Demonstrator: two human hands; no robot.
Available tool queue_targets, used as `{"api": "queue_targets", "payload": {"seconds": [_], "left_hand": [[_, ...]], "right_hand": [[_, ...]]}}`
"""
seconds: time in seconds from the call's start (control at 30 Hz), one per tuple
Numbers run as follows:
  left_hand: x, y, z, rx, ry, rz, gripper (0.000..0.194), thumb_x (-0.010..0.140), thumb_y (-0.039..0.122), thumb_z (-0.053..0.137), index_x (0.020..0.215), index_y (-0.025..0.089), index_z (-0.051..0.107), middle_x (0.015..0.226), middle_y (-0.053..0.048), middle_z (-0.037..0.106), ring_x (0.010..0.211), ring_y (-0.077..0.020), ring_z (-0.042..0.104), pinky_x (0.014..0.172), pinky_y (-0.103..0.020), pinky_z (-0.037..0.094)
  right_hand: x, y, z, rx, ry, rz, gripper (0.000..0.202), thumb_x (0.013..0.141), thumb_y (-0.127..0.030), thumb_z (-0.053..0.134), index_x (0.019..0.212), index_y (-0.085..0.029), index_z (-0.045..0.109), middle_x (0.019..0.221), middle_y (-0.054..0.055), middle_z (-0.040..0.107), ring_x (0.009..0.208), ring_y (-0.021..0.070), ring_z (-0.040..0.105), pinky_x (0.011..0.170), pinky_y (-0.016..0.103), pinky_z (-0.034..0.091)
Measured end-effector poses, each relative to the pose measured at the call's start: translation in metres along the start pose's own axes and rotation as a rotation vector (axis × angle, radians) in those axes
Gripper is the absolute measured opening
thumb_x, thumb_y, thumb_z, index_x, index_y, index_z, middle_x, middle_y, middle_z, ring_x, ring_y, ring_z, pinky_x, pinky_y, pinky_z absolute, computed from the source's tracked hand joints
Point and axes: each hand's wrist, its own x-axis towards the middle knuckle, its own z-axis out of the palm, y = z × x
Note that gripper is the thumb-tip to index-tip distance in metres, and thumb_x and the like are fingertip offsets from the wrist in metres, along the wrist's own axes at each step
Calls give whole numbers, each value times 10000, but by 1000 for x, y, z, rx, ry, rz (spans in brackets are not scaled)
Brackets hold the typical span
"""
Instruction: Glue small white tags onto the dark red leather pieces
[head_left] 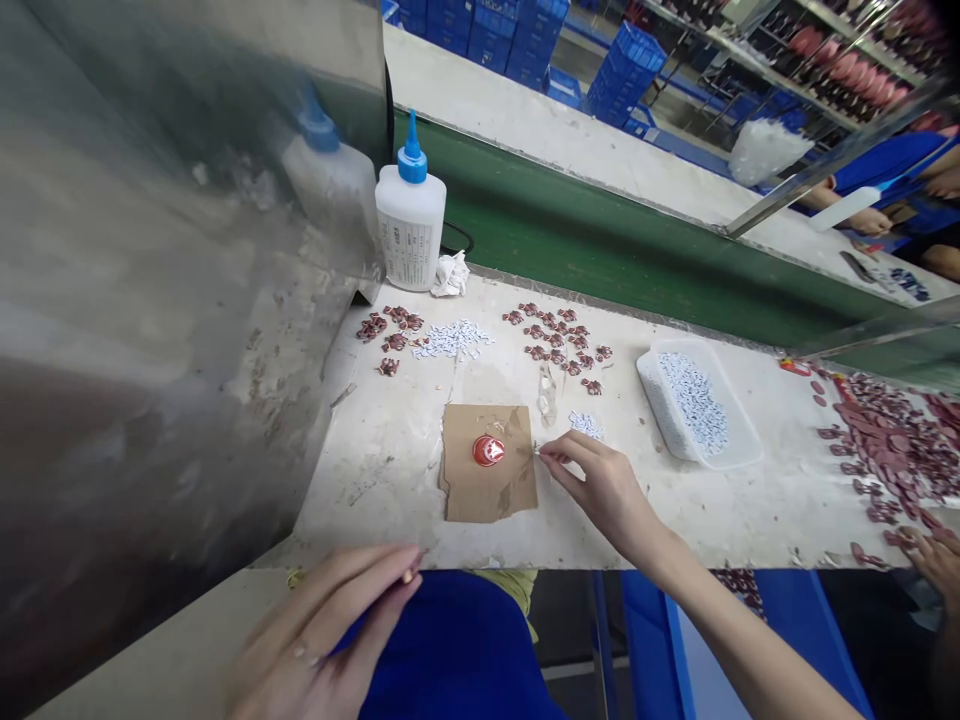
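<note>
My left hand (330,630), partly blurred, is low at the left over the table's front edge, its fingertips pinched on a small brown piece (409,576). My right hand (600,485) is just right of a cardboard square (491,495), thumb and forefinger closed on a tiny white piece (537,452). On the cardboard sits a red round blob (488,451) with a white shine. A small pile of white pieces (586,425) lies just behind my right hand. Brown bow-shaped pieces (555,340) and a larger white pile (453,340) lie farther back.
A glue bottle (411,225) with a blue cap and crumpled tissue (450,274) stand back left. A clear tub (701,405) of white pieces is right. Brown pieces (892,440) are heaped far right, near another person's hand (930,560). A metal panel (187,280) borders the left.
</note>
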Motion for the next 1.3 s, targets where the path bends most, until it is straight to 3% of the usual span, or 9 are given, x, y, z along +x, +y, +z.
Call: {"api": "queue_targets", "payload": {"seconds": [0.07,0.13,0.27,0.47,0.73,0.93,1.07,1.3], "left_hand": [[9,-3,9,-9,-34,132,244,893,108,706,1110,220,705,1002,42,761,863,-50,734,891,-97,589],[14,-6,14,-13,-43,157,291,880,55,698,1130,202,693,1022,38,755,919,-53,732,922,-115,589],[18,-11,15,-6,-19,144,291,886,47,694,1143,183,702,1049,18,750,955,-58,722,941,-135,583],[21,-17,17,0,-38,156,266,890,51,694,1129,168,702,1060,7,745,962,-54,715,982,-139,566],[21,-22,23,20,-55,129,237,922,128,681,1146,201,705,1061,19,751,936,-58,731,945,-138,580],[20,-17,24,16,13,43,194,921,236,720,1115,232,712,1022,71,782,853,-19,745,972,-57,546],[22,-13,26,-11,31,29,200,893,181,743,1084,241,726,1038,78,782,873,-27,745,987,-79,555],[27,-10,26,-21,39,40,186,894,147,728,1062,226,713,1005,53,767,865,-41,733,929,-117,591]], "right_hand": [[-6,6,-2,-94,-52,9,238,1055,-276,519,972,-210,732,920,81,731,786,227,721,685,348,563],[-14,15,-3,-122,-73,37,254,1056,-272,519,955,-210,744,945,84,741,795,239,735,683,355,567],[-26,29,1,-61,-10,65,225,1053,-270,544,1019,-216,759,1017,79,774,868,251,769,737,360,595],[-27,29,8,-21,52,46,187,1043,-266,586,1042,-219,766,1015,61,777,890,238,765,768,355,603],[-34,31,12,-226,20,-72,227,1058,-184,498,1113,-203,717,1041,95,739,885,250,729,702,355,570],[-11,8,7,130,73,12,79,981,-181,650,980,-220,720,936,41,761,820,198,739,749,324,588],[10,-17,9,289,80,25,82,947,-171,691,931,-232,744,891,15,791,783,188,752,724,312,599],[25,-32,13,294,114,-53,146,953,-133,679,975,-241,774,952,29,800,866,200,753,762,323,598]]}}
